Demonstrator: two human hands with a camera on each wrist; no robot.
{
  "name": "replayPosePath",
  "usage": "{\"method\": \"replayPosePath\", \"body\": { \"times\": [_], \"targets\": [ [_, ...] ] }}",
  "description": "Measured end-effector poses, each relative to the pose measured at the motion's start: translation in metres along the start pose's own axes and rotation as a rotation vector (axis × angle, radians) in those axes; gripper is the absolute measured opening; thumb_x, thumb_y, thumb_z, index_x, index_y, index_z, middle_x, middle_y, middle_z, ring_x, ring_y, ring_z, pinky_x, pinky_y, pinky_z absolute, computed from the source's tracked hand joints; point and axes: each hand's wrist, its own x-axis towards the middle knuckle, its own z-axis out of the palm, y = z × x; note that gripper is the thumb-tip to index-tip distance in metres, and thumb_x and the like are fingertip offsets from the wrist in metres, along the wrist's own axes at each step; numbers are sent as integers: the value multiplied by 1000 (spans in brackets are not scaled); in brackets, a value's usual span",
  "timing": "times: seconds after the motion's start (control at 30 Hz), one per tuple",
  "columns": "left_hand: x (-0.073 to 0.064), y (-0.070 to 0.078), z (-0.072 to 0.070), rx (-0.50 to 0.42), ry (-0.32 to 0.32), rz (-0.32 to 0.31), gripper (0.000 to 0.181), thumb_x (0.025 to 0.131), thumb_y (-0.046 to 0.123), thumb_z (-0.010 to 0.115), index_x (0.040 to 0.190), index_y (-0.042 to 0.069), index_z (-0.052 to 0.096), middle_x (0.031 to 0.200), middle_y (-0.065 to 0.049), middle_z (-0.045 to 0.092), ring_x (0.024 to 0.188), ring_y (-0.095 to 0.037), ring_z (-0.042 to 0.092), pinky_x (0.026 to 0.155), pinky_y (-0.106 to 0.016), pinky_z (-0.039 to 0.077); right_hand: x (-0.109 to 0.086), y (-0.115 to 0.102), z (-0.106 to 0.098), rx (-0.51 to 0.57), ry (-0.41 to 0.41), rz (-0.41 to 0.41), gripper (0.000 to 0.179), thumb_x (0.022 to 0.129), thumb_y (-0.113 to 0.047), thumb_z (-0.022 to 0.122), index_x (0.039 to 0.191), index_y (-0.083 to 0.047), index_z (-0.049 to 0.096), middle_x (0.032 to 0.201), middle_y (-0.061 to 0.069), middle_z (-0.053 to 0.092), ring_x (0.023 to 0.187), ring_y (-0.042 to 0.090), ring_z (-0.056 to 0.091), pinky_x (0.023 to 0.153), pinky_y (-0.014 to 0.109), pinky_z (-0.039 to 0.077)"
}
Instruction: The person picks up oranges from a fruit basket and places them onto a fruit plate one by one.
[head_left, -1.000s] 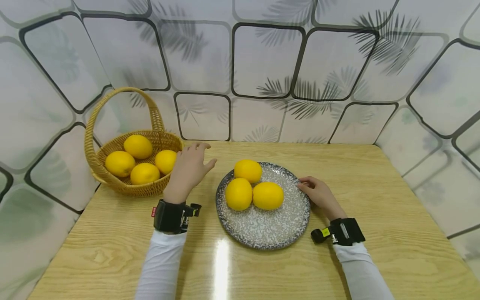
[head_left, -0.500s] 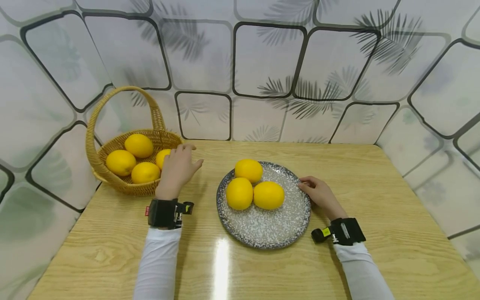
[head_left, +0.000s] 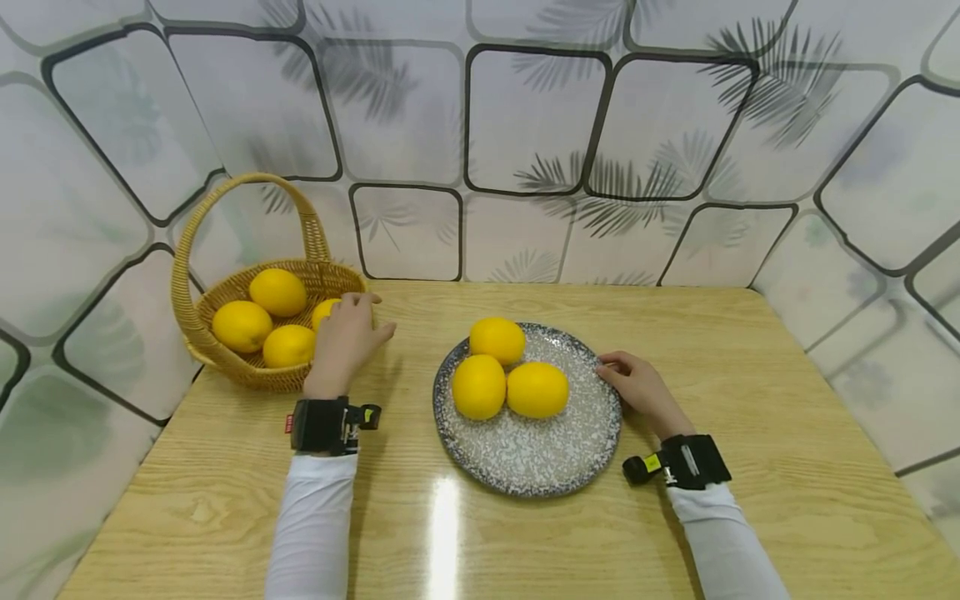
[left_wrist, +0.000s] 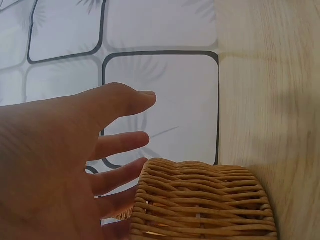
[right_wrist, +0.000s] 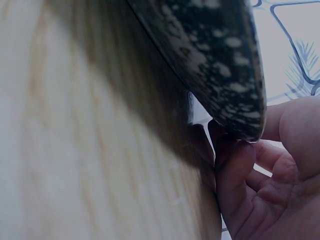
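My left hand [head_left: 343,342] hovers with spread fingers over the right rim of a wicker basket [head_left: 272,382]. Beneath it a lemon [head_left: 322,311] is partly covered by the fingers. In the left wrist view, nothing lies between the thumb and fingers of the left hand [left_wrist: 55,155], and the basket's woven side [left_wrist: 200,200] rises beside the fingertips. On the right, my right hand [head_left: 643,393] holds the edge of a grey speckled plate [head_left: 536,454], which bears 3 lemons [head_left: 537,390]. Seen from the right wrist, fingers curl under the plate's rim [right_wrist: 235,90] with the thumb above.
More lemons [head_left: 242,326] lie in the basket, whose tall handle [head_left: 183,250] arches over its left part. Basket and plate stand on a wooden table [head_left: 750,367]. A patterned wall covering [head_left: 525,125] rises behind the table's back edge.
The left hand has moved left and slightly down, from beside the basket to over its right rim, covering more of the nearest lemon. The right hand and plate have stayed put.
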Motion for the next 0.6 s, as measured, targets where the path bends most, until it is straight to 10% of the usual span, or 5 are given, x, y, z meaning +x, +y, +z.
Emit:
{"method": "replayPosePath", "body": {
  "times": [0.6],
  "targets": [
    [2, -9, 5, -20, 30, -1, 56, 92, 30, 61, 136, -4, 50, 139, -34, 45, 124, -47, 41, 96, -63, 46, 0, 3, 0, -7, -2, -1, 47, 99, -32, 49, 137, -3, 51, 121, 25, 60, 96, 28, 55, 71, 25, 44]
  ]
}}
